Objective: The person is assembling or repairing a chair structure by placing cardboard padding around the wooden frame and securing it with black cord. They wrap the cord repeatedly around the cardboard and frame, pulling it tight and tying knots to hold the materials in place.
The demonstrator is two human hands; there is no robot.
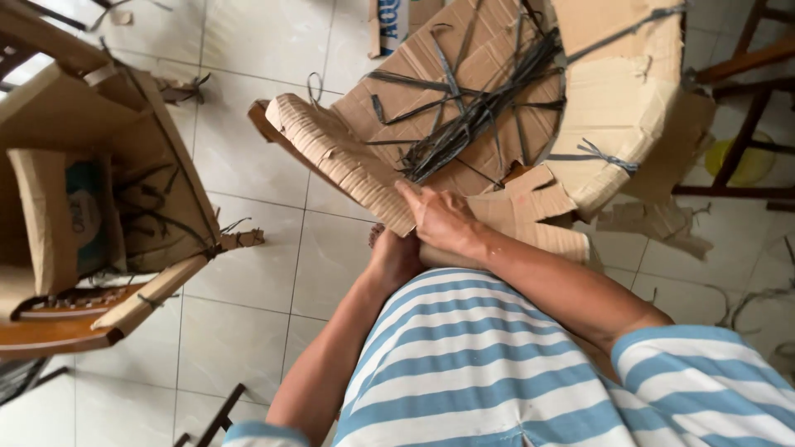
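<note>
The curved cardboard shell (613, 108) is matt brown paperboard, its torn edge (348, 161) rough with exposed corrugation. Dark plastic straps (480, 108) look smooth and slightly shiny. The floor tiles (248, 165) are glazed, pale and glossy. The chair frame (50, 327) is polished wood. The striped shirt (464, 364) is soft cloth.

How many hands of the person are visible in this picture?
2. The right hand lies on top of the cardboard piece; the left hand is under its edge, partly hidden.
</note>
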